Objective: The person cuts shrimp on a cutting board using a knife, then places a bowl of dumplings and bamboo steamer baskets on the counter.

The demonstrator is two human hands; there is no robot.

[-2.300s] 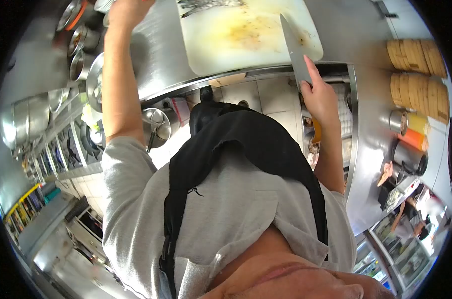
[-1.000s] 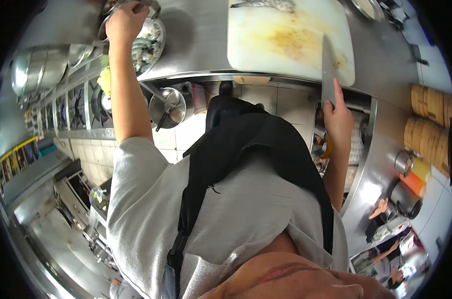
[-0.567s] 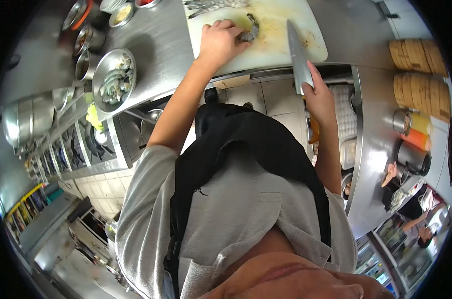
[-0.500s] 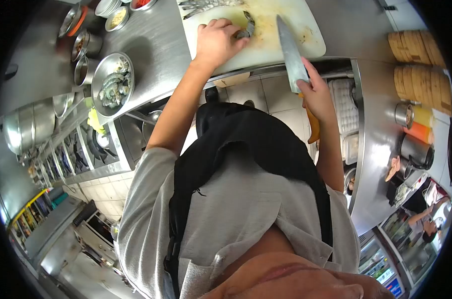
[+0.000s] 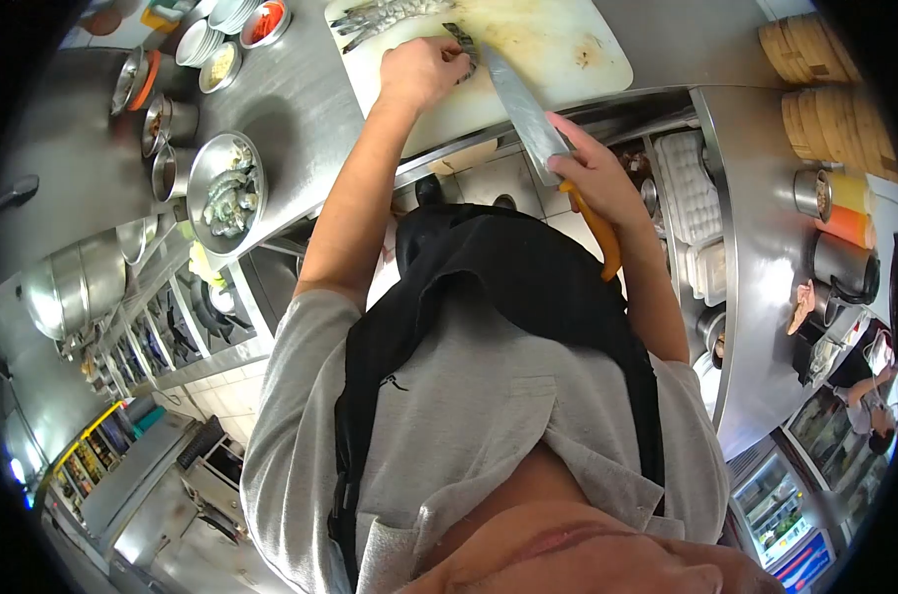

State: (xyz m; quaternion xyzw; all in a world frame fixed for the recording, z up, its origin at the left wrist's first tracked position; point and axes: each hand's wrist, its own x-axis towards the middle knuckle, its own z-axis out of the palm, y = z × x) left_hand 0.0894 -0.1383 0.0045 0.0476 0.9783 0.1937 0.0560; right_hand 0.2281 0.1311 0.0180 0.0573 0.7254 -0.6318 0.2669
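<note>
On the white cutting board [image 5: 558, 74], my left hand [image 5: 419, 71] has its fingers closed around a grey shrimp [image 5: 466, 61]; part of the shrimp is hidden by the fingers. My right hand [image 5: 596, 170] grips a kitchen knife [image 5: 520, 111] with a broad steel blade and an orange handle, the thumb lying near the blade's heel. The blade points up the board and its tip is right beside the shrimp; whether they touch I cannot tell. Several more shrimp [image 5: 395, 14] lie in a row at the board's top left.
Left on the steel counter [image 5: 305, 109] stands a metal bowl [image 5: 257, 213] with several shrimp. Beyond it are small pots [image 5: 169, 176], a dish of chopped pale bits [image 5: 219, 67] and a bowl of red pieces [image 5: 265, 22]. Bamboo steamers [image 5: 830, 129] stand at right. Another person [image 5: 870, 401] is far right.
The knife has swung left, so its tip is now near the shrimp. My left hand still holds the shrimp. The whole view has shifted slightly.
</note>
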